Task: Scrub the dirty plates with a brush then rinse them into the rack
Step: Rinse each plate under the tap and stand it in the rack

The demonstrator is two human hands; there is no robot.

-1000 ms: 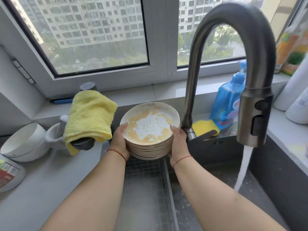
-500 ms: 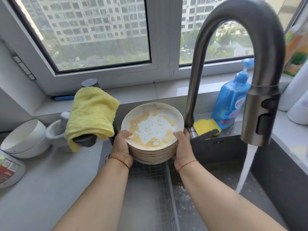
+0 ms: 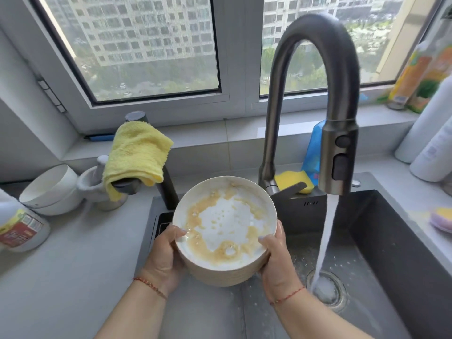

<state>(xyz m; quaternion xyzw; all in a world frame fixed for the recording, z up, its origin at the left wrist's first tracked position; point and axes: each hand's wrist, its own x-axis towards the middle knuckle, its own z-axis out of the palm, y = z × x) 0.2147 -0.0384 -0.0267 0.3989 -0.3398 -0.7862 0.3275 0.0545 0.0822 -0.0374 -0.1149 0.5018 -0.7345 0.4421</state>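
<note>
Bright daylight pours through the window (image 3: 137,45) – soft shadows, no harsh glare. Wide-angle bending curves the edges; bottles (image 3: 415,77) at right look blurred.

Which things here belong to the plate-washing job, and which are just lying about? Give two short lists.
In use:
stack of dirty plates, held by left hand and right hand
running faucet
sink

Lying about:
yellow cloth
white bowls
blue soap bottle
yellow sponge

No brush is visible.
</note>
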